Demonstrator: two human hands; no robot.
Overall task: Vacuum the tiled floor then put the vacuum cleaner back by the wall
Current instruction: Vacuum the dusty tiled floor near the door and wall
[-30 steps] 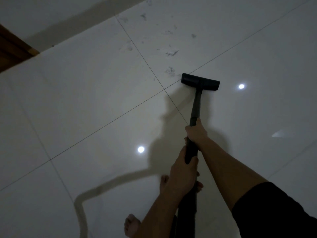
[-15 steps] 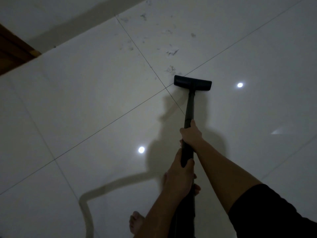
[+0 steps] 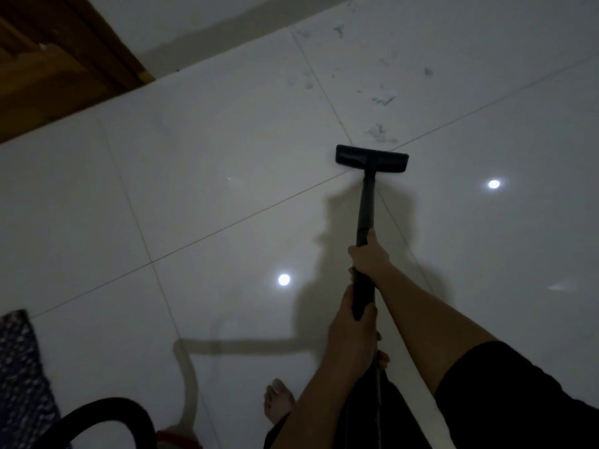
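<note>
I can read no writing anywhere here. The black plastic vacuum floor head [image 3: 372,158] and the black vacuum wand [image 3: 365,205] carry no mark that I can make out in this dim light. The pale specks on the dark blue patterned mat [image 3: 19,367] form no letters.

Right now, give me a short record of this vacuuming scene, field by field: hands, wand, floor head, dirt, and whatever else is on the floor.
Right hand: grips the wand, the farther of the two hands
Left hand: grips the wand nearer the body
Floor head: flat on the tiled floor, over the grout lines
Dirt: dark specks just beyond the head, not yet vacuumed
Hose: black loop, bottom left
Mat: patterned, at the left edge
Bare foot: beside the left forearm
</note>
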